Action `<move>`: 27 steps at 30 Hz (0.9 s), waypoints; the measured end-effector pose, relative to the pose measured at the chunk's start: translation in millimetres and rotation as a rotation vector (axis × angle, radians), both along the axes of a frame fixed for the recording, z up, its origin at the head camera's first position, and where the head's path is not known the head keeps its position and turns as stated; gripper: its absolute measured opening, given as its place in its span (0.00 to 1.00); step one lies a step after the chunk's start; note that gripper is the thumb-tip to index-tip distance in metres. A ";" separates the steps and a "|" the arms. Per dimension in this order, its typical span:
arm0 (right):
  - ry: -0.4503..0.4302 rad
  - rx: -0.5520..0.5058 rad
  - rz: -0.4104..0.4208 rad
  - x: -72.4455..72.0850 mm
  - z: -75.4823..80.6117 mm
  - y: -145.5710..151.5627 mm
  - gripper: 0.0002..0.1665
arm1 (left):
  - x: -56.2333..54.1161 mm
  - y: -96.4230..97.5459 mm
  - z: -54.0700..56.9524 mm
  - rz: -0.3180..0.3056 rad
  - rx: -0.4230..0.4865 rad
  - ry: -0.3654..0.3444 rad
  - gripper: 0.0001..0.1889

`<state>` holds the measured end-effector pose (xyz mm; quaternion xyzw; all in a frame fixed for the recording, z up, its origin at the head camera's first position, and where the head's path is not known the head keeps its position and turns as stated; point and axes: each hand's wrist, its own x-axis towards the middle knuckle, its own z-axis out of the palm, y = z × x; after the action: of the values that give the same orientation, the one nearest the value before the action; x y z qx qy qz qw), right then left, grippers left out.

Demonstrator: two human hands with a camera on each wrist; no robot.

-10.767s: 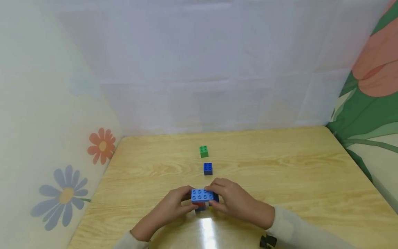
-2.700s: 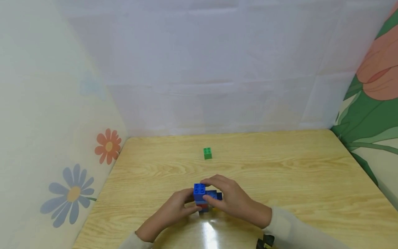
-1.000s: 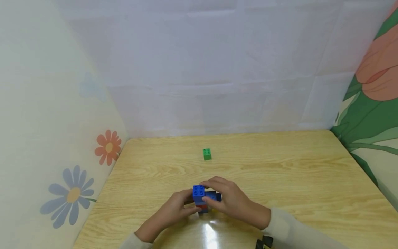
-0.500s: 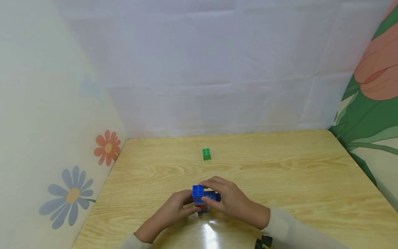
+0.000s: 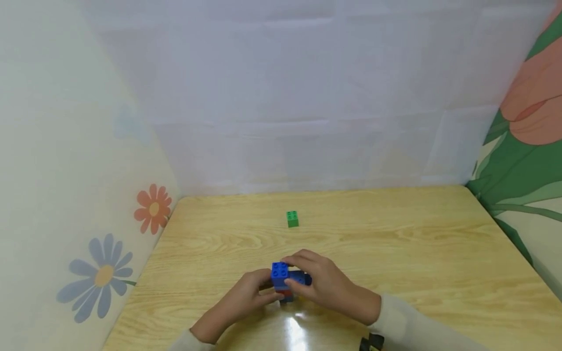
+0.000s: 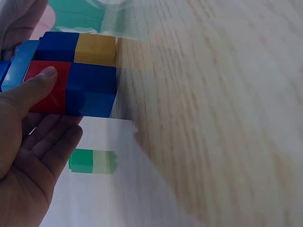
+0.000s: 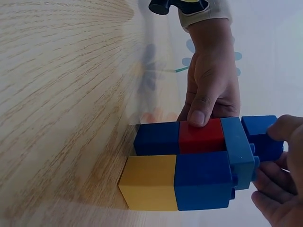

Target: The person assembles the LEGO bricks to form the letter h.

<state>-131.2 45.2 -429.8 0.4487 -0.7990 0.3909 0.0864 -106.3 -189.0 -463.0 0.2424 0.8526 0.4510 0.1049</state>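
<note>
Close to the front of the table stand two joined columns of toy building bricks. One has a blue brick [image 6: 90, 90] under a red brick [image 7: 201, 135]. Beside it, a yellow brick [image 7: 150, 182] sits below another blue brick [image 7: 202, 179]. A light blue brick [image 7: 239, 153] lies across the top. My left hand [image 5: 246, 295] grips the left column, its thumb flat on the red brick. With thumb and fingers, my right hand [image 5: 327, 280] pinches a small blue brick [image 5: 280, 274] at the left end of the light blue one, studs up.
A green brick [image 5: 292, 219] sits alone on the wooden table [image 5: 395, 234], beyond the hands. A white sheet [image 5: 307, 97] hangs behind the table. A black piece [image 5: 372, 342] shows below the right sleeve.
Since the oldest frame, the small blue brick has come from the table behind the columns to the top of the light blue brick. Over the last second both hands are nearly still.
</note>
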 end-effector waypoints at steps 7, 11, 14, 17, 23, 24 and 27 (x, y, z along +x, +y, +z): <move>-0.017 -0.045 0.019 1.8 -4.9 0.4 0.23 | -0.7 0.6 0.8 -0.003 -0.016 -0.006 0.19; -0.015 -0.049 0.018 1.7 -5.2 0.7 0.24 | -1.6 0.8 0.8 -0.004 -0.018 -0.002 0.20; 0.005 -0.032 0.022 1.3 -4.3 0.8 0.24 | -1.3 0.5 0.3 -0.001 -0.018 0.007 0.20; 0.015 -0.023 0.026 1.3 -5.0 1.1 0.24 | -0.5 0.2 -0.3 0.001 -0.016 0.020 0.19; 0.037 -0.042 0.040 2.1 -7.1 1.1 0.23 | -0.3 -0.2 -1.0 0.003 -0.024 0.015 0.18; 0.033 -0.044 0.039 2.0 -7.0 1.0 0.23 | -0.5 -0.2 -1.1 0.002 -0.025 0.013 0.18; 0.013 -0.046 0.039 1.6 -7.3 0.6 0.23 | -1.1 -0.5 -1.4 0.000 -0.027 0.008 0.19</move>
<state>-129.6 45.9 -437.1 0.4646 -0.7802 0.4080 0.0942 -107.4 -189.5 -464.4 0.2429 0.8590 0.4384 0.1048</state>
